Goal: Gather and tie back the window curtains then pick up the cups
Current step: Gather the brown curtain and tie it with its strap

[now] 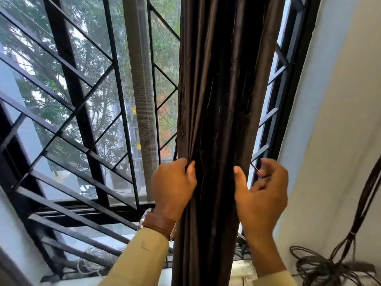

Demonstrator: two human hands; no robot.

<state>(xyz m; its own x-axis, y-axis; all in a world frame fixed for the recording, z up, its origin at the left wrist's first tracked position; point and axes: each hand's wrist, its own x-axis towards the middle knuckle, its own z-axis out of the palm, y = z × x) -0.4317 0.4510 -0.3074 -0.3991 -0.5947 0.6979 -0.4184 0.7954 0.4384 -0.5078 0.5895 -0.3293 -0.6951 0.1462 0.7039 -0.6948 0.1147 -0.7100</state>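
Observation:
A dark brown curtain (218, 89) hangs bunched into a narrow column in front of the window. My left hand (173, 184) grips the curtain's left folds, fingers curled round the fabric, a brown watch strap on the wrist. At the curtain's right edge is my right hand (261, 190), its thumb touching the fabric and its fingers loosely bent behind the edge, holding nothing that I can see. No cups are in view.
A black metal window grille (82, 112) with mesh fills the left, trees beyond it. A pale wall (334, 120) stands on the right, with a coil of dark cables (321, 267) hanging and piled at the lower right. The window sill (243, 271) lies below.

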